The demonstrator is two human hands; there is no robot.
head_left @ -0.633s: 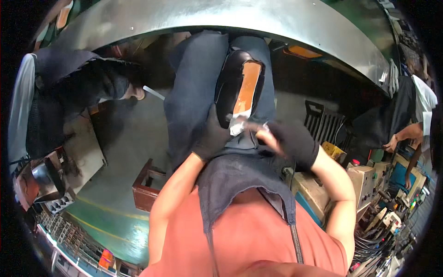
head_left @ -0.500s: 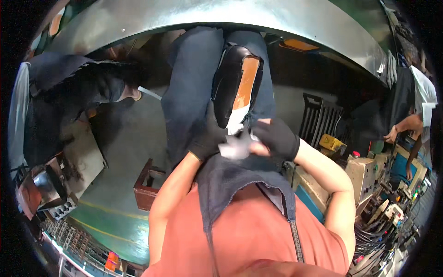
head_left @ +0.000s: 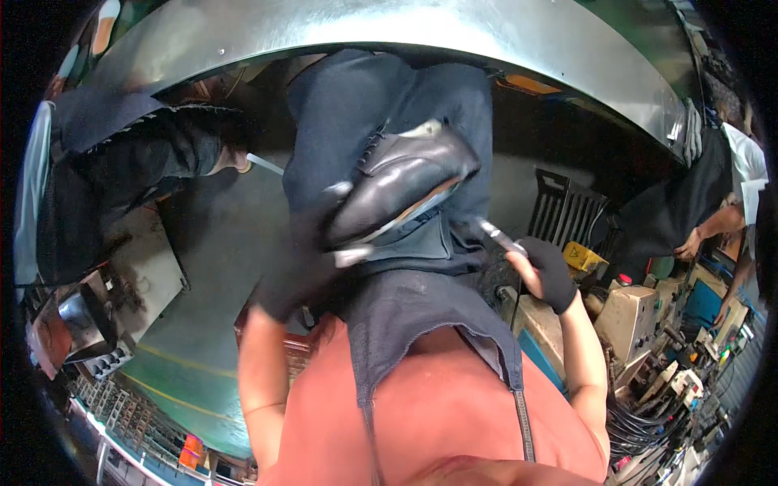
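A dark leather lace-up shoe (head_left: 399, 182) lies tilted on its side across my lap, its toe pointing left toward me. A strip of its tan bottom (head_left: 425, 201) shows along the lower edge. My left hand (head_left: 301, 257), in a dark glove with bare fingertips, is closed around the toe end. To the right of the shoe and apart from it, my right hand (head_left: 547, 271), gloved likewise, grips a short slim tool (head_left: 501, 236) with a pale, shiny tip. Motion blurs the tool, so its exact kind cannot be made out.
A metal-topped bench (head_left: 389, 28) curves across the far side, above my knees. To the right are a dark slatted plastic crate (head_left: 559, 206), a yellow box (head_left: 583, 257) and a beige machine box (head_left: 628, 312). Other people's legs (head_left: 162, 150) and arms (head_left: 717, 223) appear at both sides.
The shoe has turned from bottom up to lying on its side, toe now left. My hands have parted, the right moving right with the tool. The white crumpled material between them is out of sight.
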